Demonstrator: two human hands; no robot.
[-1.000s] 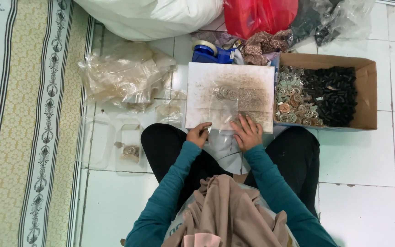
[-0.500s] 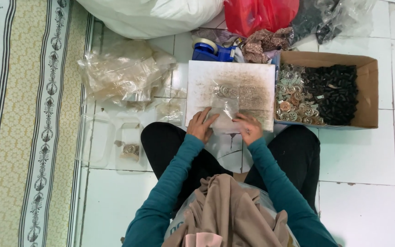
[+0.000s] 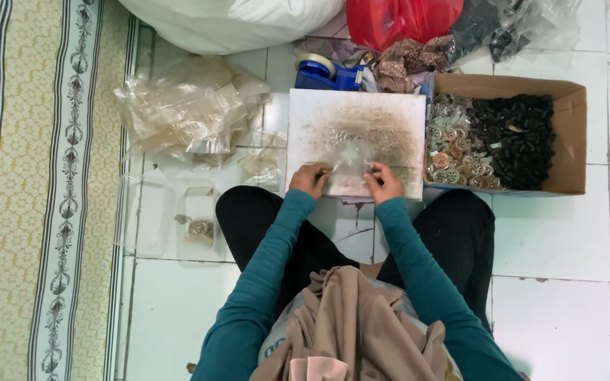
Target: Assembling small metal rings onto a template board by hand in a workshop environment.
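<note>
A small clear plastic bag (image 3: 351, 156) lies on the stained white board (image 3: 390, 116) on the floor, held at its two sides between the person's hands. The left hand (image 3: 310, 179) pinches the bag's left edge with fingers closed on it; the right hand (image 3: 384, 182) pinches the right edge likewise. Whether anything sits inside the bag is too small to tell. As a judgement, the packing is at an early or middle stage: the cardboard box (image 3: 573, 134) just right of the board is full of small silver and copper metal parts (image 3: 453, 152) and black parts (image 3: 520, 141), while only two flat clear bags (image 3: 199, 222) lie at the left, one showing a few parts. A heap of empty clear bags (image 3: 185, 116) lies beyond them, near the patterned rug (image 3: 37, 190); a blue tape dispenser (image 3: 330, 74) stands behind the board. Compared with the frame one second earlier, both hands have moved apart and slightly forward on the board, from close together at its near edge to either side of the bag.
</note>
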